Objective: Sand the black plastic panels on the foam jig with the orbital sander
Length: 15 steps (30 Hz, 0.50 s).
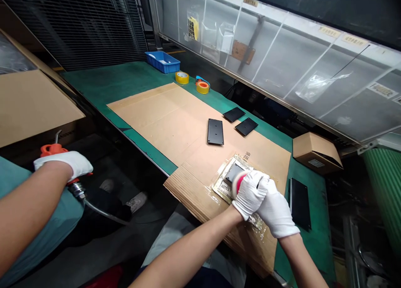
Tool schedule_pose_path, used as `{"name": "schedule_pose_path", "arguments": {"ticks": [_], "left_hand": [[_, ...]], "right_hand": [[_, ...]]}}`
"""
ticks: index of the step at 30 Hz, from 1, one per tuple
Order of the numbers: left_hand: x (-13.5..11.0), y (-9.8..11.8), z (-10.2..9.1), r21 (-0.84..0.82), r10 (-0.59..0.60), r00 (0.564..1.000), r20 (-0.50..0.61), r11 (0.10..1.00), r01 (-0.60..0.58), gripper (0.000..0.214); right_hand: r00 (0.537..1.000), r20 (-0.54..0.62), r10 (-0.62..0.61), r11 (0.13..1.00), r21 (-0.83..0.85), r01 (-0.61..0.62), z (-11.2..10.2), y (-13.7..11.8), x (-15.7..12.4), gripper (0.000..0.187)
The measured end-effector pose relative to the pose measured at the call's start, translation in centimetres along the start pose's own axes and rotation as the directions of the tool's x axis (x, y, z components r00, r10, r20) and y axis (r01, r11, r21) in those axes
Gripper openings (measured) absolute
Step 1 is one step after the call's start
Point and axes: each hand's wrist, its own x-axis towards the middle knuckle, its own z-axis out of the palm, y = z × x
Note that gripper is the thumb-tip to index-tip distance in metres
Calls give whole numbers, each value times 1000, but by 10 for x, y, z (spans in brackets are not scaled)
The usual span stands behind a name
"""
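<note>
My left hand, in a white glove, is closed around a roll of tape with a pale rim and a red inner face. Pressed up against it is my gloved right hand, its fingers curled together; what they pinch, if anything, is hidden. Just beyond the roll, a dark plate with corner holes lies partly covered by it. This plate rests on a taped-over patch on the cardboard sheet. Three black plates lie farther off, one of them a rectangular plate nearest the middle.
Right of my hands is a larger black panel on the green table. A small cardboard box, yellow tape rolls and a blue bin stand along the far side. At left, another person's gloved hand holds an orange air gun.
</note>
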Motion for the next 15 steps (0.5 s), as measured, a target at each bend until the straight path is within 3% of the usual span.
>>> {"name": "schedule_pose_path", "arguments": {"ticks": [8, 15], "left_hand": [[3, 3, -9, 47, -9, 1000, -13, 999, 10, 24], [-3, 7, 2, 39, -36, 999, -4, 999, 36, 23]], "right_hand": [[1000, 8, 6, 1000, 5, -6, -2, -8, 2, 39], [1000, -2, 13, 999, -32, -13, 4, 3, -6, 42]]}}
